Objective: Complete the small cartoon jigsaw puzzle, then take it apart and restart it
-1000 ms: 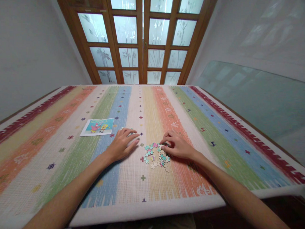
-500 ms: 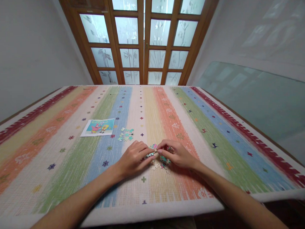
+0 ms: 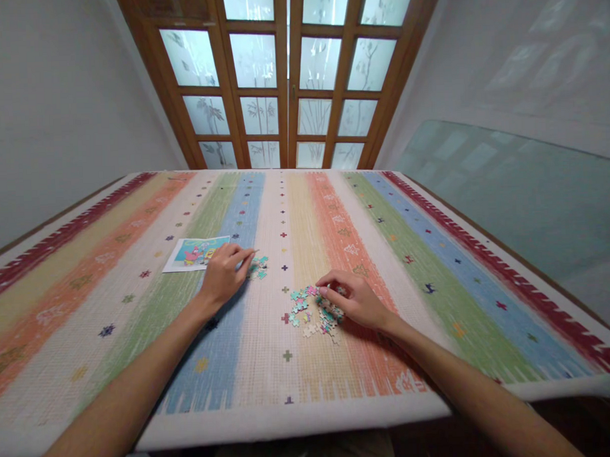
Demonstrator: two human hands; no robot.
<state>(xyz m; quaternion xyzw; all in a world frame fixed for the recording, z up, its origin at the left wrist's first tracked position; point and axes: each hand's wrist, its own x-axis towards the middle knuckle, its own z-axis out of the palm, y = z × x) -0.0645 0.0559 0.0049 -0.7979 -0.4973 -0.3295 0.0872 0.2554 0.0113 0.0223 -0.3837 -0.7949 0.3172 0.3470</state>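
My left hand (image 3: 227, 270) is pinched closed on a small jigsaw puzzle piece (image 3: 256, 251), seen nearly edge-on. It hovers by a small group of teal puzzle pieces (image 3: 259, 273), partly covering them. Behind its fingers lies a picture card (image 3: 188, 252) with a pink and a yellow cartoon figure on blue; the hand hides its right part. My right hand (image 3: 355, 299) has thumb and index finger together at a pink puzzle piece (image 3: 311, 291) on the edge of the main pile. That loose pile of pieces (image 3: 300, 305), teal, pink and pale, lies partly under the right hand.
A striped, patterned cloth (image 3: 386, 252) covers the table, its white front edge (image 3: 272, 426) near my body. Wooden doors with frosted panes (image 3: 290, 89) stand beyond the far edge. A pale green glass panel (image 3: 524, 201) leans at the right wall.
My left hand has moved away from my right, left and forward to the small teal group, carrying a piece. My right hand stays at the main pile, more of which now shows.
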